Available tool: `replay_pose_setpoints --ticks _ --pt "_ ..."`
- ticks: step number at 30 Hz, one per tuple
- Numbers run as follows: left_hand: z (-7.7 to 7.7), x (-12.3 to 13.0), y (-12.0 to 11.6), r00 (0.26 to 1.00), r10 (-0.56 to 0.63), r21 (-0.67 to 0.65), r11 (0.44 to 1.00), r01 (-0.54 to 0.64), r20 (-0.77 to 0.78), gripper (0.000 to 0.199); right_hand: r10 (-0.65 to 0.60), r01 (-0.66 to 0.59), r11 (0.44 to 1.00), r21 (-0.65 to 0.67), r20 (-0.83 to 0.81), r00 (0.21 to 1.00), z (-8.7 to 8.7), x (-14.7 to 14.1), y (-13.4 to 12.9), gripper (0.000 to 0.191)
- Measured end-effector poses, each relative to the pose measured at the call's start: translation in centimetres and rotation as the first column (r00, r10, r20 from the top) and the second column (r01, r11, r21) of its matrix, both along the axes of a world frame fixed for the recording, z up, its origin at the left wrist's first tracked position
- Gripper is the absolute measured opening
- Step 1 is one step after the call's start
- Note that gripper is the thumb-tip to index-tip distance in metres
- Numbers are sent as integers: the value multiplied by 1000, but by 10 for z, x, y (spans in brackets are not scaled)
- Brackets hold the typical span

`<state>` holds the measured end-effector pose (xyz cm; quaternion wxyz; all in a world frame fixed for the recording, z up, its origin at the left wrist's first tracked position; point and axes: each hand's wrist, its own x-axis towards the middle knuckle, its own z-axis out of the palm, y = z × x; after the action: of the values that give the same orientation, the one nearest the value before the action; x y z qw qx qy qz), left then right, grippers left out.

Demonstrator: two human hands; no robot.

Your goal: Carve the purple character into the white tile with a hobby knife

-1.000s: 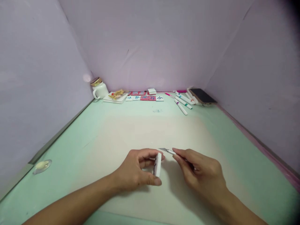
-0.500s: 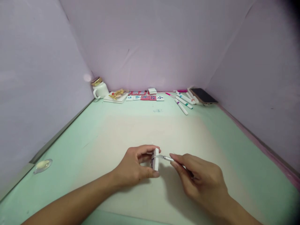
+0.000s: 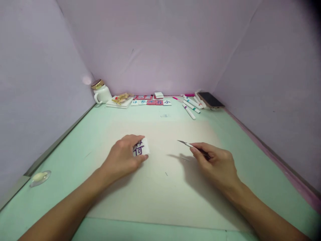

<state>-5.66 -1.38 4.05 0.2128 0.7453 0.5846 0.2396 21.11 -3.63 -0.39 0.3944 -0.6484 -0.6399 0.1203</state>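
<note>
My left hand (image 3: 125,152) pinches a white square block (image 3: 145,147) by its edges, thumb at the near side and fingers at the far side. A purple character is drawn on its face; the left part is hidden behind my hand. My right hand (image 3: 215,160) grips a craft knife (image 3: 188,144), its thin pointed blade aimed left and held above the board, apart from the block. Below lies a pale board (image 3: 160,197), with a small dark sliver (image 3: 166,174) and a light scrap (image 3: 185,159) on it.
At the back stand a white mug (image 3: 102,94) with a gold lid and a row of lettered tiles (image 3: 151,102). Several markers (image 3: 191,106) lie beside a phone (image 3: 211,100). A clear dish (image 3: 40,178) with something pale sits at the left edge. Walls enclose the table.
The knife blade has come away from the block. My left hand has moved left and away, turning the block's lettered face into view. My right hand has shifted slightly up.
</note>
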Motion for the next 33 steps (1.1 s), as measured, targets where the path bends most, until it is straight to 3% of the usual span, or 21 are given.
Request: replay_pose_setpoints --ticks 5,8,11,15,17,19,21,23,26,29,31,33 --pt "22 -31 12 955 284 150 951 -269 -86 52 2 -1 997 -76 24 1000 -8 1 4 31" --pt "29 -50 18 912 408 140 907 -398 -50 52 1 6 993 -122 52 999 -8 2 9 35" --pt "29 -67 25 883 469 99 880 -464 -33 50 3 9 988 -152 82 997 4 -15 3 36" --pt "28 -87 34 829 557 176 812 -556 50 45 107 -88 987 -137 140 984 23 -93 -25 38" --pt "27 -95 38 801 590 202 776 -598 105 46 340 -292 936 -194 296 892 24 -144 -40 47" --pt "24 -100 40 786 602 196 761 -619 140 47 505 -419 862 -286 405 762 20 -183 -45 44" --pt "19 -102 42 786 602 179 765 -619 143 47 496 -392 866 -310 428 756 14 -198 -38 31" --pt "15 -101 44 794 595 173 775 -608 127 47 419 -298 901 -315 451 789 10 -185 -19 29" --pt "10 -98 45 810 575 179 790 -587 119 48 177 -15 949 -314 494 851 8 -124 19 25" --pt "8 -94 46 814 569 172 795 -581 118 49 -57 252 919 -302 530 846 12 -56 45 31" --pt "8 -91 45 815 570 169 797 -580 108 50 -129 333 894 -299 540 832 17 -32 45 34" --pt "8 -87 43 826 557 170 808 -564 90 51 -137 335 894 -296 533 835 21 -35 28 35"
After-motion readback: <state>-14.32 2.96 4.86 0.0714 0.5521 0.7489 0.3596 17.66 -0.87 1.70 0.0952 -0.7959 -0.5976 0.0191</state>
